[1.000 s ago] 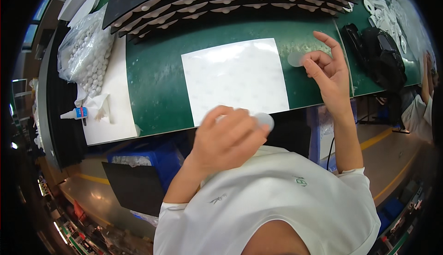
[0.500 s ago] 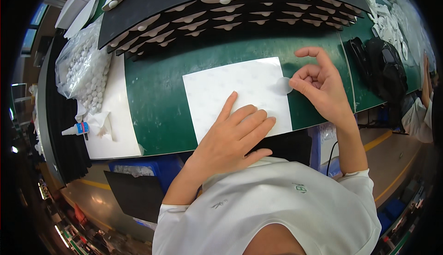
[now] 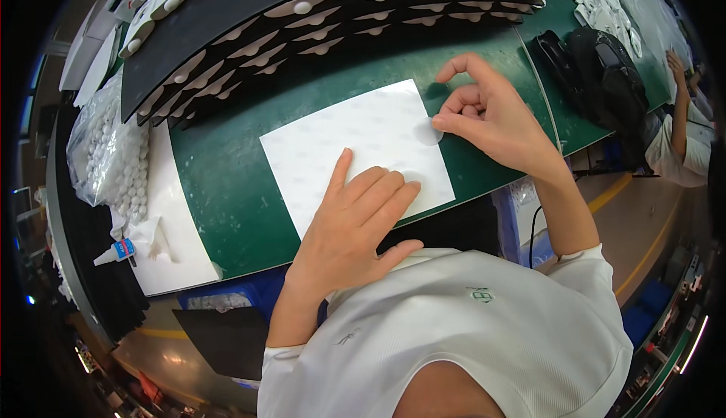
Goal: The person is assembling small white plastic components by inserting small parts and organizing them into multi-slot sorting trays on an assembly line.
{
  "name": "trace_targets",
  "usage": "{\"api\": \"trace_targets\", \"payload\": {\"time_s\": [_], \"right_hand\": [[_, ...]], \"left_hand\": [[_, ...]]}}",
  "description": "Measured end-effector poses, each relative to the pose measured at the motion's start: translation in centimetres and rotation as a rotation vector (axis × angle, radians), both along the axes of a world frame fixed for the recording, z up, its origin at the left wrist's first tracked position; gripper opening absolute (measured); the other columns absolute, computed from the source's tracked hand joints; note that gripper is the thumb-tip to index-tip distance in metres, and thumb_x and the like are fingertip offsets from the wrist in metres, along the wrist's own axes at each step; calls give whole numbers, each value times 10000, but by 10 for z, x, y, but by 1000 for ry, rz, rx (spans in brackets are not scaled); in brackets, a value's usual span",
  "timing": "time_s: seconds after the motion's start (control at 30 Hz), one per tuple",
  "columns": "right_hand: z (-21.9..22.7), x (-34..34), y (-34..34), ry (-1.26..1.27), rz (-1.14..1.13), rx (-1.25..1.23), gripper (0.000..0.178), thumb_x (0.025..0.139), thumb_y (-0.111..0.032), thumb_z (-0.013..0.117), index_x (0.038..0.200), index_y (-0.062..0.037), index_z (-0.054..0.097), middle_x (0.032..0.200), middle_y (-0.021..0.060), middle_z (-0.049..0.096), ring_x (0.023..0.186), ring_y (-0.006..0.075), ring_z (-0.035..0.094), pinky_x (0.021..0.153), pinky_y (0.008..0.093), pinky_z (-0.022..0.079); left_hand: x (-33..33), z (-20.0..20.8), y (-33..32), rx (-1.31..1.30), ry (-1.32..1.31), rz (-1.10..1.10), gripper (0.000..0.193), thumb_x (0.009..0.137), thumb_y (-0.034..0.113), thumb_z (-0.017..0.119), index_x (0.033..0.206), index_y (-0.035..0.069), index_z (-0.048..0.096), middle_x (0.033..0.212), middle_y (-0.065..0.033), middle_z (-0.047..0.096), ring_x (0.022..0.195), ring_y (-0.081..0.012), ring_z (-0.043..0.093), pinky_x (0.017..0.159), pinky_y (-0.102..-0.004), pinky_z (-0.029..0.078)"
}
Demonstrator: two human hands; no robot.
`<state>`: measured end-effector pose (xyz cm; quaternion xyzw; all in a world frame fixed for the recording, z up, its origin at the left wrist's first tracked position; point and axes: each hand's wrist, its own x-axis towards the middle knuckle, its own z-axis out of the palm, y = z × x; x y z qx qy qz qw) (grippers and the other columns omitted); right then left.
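Observation:
A white sheet of paper (image 3: 340,125) with faint round marks lies slantwise on the green tabletop. My left hand (image 3: 355,218) rests flat on its lower part, fingers apart, the index pointing away from me. At the sheet's right edge, my right hand (image 3: 491,116) pinches a thin, round, translucent disc (image 3: 428,133) between thumb and a bent finger. The disc overlaps the sheet's edge; whether it still sticks to the paper cannot be seen. My right index finger curls above the pinch.
Stacked black boards (image 3: 227,36) holding several pale pieces with white knobs stand across the back. At left are a clear bag of white balls (image 3: 113,146) and a small glue bottle (image 3: 116,252). A black bag (image 3: 605,70) lies at right; beyond it another person's arm (image 3: 681,116) shows.
The whole view has shifted and tilted slightly, so the table things sit further left. Both hands keep nearly the same places on the sheet, with the disc still pinched at its right edge.

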<state>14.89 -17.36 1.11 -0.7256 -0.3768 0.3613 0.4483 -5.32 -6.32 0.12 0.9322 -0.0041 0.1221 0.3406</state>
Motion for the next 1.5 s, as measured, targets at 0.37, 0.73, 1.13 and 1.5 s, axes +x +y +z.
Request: {"api": "trace_targets", "payload": {"time_s": [0.37, 0.73, 1.13, 1.5], "right_hand": [[9, -12, -1, -250, 7, -10, 345, 740, -23, 643, 1015, -59, 438, 631, 13, 551, 533, 58, 397, 501, 210, 318], [11, -9, 3, -864, -3, -81, 411, 614, -115, 764, 905, -68, 477, 838, 68, 501, 712, 190, 498, 623, 283, 411], [-4, -45, 0, -430, -129, 280, 189, 743, 10, 621, 919, -30, 566, 867, 23, 540, 674, 87, 459, 598, 196, 392], [-19, -60, 14, -543, -102, 382, 188, 733, 23, 621, 910, -22, 575, 909, 61, 575, 726, 154, 512, 646, 242, 413]], "left_hand": [[-2, 0, -1, 17, 12, 1, 573, 598, 224, 751, 1091, 42, 526, 1030, -89, 510, 973, -264, 510, 1000, -532, 281], [-9, -4, 8, -177, -201, 50, 480, 632, 175, 745, 1047, 27, 554, 1021, -112, 548, 974, -281, 528, 997, -478, 328], [-66, 10, 28, -879, -518, 879, 164, 808, -8, 600, 968, -42, 592, 868, -85, 631, 785, -113, 589, 731, -215, 464], [-61, 13, 51, -623, 40, 831, 416, 739, 36, 661, 1065, 9, 403, 690, -69, 618, 610, -69, 520, 584, -192, 410]]}}
